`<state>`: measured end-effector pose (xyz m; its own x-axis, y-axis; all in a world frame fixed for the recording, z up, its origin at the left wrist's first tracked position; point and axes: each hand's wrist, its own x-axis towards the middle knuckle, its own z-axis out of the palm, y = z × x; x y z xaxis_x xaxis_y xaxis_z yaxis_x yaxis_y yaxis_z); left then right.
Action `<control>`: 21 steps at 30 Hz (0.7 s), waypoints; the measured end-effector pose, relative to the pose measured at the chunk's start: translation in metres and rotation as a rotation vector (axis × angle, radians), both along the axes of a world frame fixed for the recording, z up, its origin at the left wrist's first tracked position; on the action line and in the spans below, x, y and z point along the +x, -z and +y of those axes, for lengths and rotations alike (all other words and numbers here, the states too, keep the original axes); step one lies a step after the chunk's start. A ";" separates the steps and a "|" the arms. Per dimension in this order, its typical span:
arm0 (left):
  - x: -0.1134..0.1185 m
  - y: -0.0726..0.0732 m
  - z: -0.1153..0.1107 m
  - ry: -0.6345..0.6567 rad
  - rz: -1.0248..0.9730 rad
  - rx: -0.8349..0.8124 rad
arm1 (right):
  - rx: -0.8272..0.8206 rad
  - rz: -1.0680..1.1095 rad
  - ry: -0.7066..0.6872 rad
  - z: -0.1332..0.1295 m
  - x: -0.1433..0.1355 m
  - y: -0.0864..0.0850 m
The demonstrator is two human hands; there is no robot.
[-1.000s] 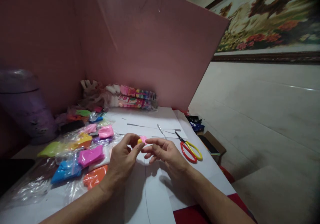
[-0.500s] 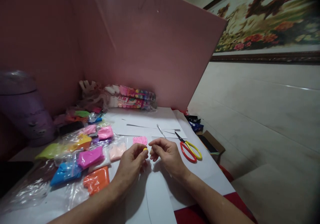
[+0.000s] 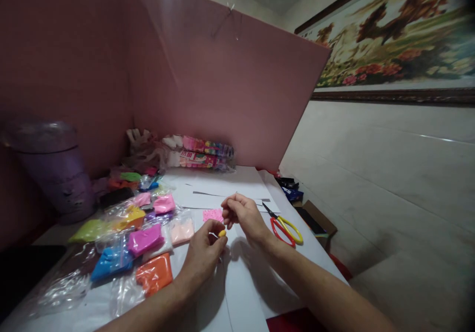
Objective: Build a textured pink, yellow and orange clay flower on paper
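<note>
My left hand (image 3: 204,250) pinches a small lump of yellow clay (image 3: 222,233) between thumb and fingertips, above the white paper (image 3: 243,300). Just beyond and to the right, my right hand (image 3: 243,215) is closed with curled fingers, its thumb against the fingertips; whatever it may hold is too small or hidden to make out. Behind my left fingers lies a flat pink piece with a rough surface (image 3: 212,215). Right of my right hand rest scissors (image 3: 284,228) with one red and one yellow handle, blades pointing away.
Bags of coloured clay, including orange (image 3: 155,274), blue (image 3: 111,261) and magenta (image 3: 146,239), crowd the left side. A purple lidded container (image 3: 55,178) stands at far left. Wrapped packs (image 3: 200,153) lie against the pink panel (image 3: 222,89). A cardboard box (image 3: 321,218) sits beyond the right edge.
My right hand has moved up and away from my left hand, over the paper where a thin silver tool showed before. The left still pinches the yellow clay. The view has tilted up slightly.
</note>
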<state>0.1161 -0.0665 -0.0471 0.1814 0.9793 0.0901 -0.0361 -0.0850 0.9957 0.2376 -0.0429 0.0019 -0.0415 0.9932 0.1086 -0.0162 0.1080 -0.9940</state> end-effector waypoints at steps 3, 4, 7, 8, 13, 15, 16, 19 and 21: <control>0.000 0.001 0.001 -0.021 -0.059 -0.032 | 0.153 -0.128 0.131 -0.009 0.003 0.022; 0.001 0.001 0.001 -0.026 -0.085 -0.045 | 0.230 -0.220 0.177 -0.012 0.005 0.028; 0.001 0.003 0.002 -0.040 -0.129 -0.056 | 0.363 -0.339 0.185 -0.022 0.008 0.039; 0.001 0.003 0.003 -0.043 -0.130 -0.050 | 0.406 -0.361 0.176 -0.023 0.008 0.040; 0.001 0.003 0.002 -0.037 -0.127 -0.048 | 0.466 -0.353 0.113 -0.026 0.005 0.040; 0.001 0.002 0.002 -0.027 -0.128 -0.074 | 0.470 -0.346 0.124 -0.026 0.006 0.039; 0.001 0.002 0.002 -0.026 -0.134 -0.081 | 0.486 -0.357 0.133 -0.026 0.006 0.039; 0.001 0.002 0.002 -0.038 -0.150 -0.067 | 0.548 -0.410 0.127 -0.026 0.006 0.039; 0.000 0.001 0.002 -0.031 -0.148 -0.048 | 0.554 -0.427 0.096 -0.027 0.006 0.039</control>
